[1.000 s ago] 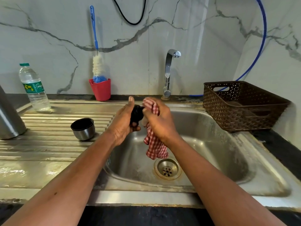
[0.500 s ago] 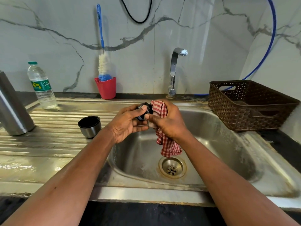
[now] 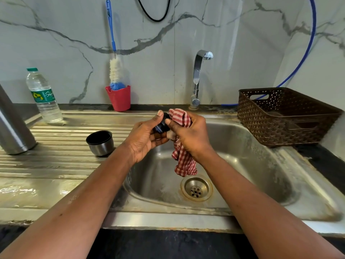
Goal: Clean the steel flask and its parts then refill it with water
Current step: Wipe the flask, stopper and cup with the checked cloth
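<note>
One flask, one steel cup, one cloth, one bottle, one brush, one basket, seemingly one black stopper.

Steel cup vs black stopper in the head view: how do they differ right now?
The steel cup stands mouth up on the drainboard; the black stopper is gripped by the left hand over the sink.
The checked cloth, held in the right hand, touches the black stopper; nothing touches the steel cup.
The steel cup is shiny steel outside; the black stopper is dark.
Shared: both are off the steel flask at far left.
</note>
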